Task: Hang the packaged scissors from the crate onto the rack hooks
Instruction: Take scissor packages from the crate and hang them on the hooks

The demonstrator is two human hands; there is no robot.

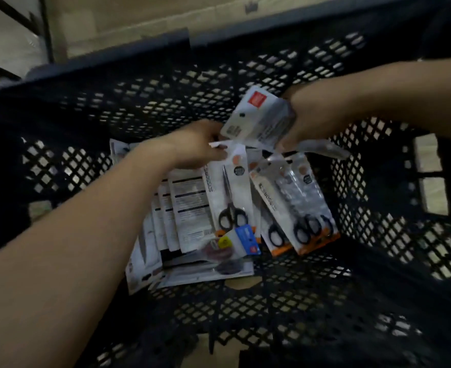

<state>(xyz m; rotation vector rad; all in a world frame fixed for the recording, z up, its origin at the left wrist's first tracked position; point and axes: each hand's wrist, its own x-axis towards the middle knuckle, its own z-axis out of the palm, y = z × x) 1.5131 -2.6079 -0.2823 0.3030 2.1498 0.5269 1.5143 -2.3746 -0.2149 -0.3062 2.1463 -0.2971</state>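
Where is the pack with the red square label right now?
Head view, right of centre: the right hand grips the red-label pack above the scissors packs in the crate, the left hand by its lower-left corner.

You've got one dark mesh crate (67, 123) there, and two hands in it: your left hand (200, 147) and your right hand (312, 118). Packs showing black-handled scissors (232, 197) face up: I count at least three, one in the middle and two overlapping just right of it. Packs turned back side up (189, 205), fanned on the left: at least four, too blurry to nail it. One pack with a blue label (247, 239). One white pack with a red square (256, 115). A few more flat packs (205, 272) lie underneath, can't count those.
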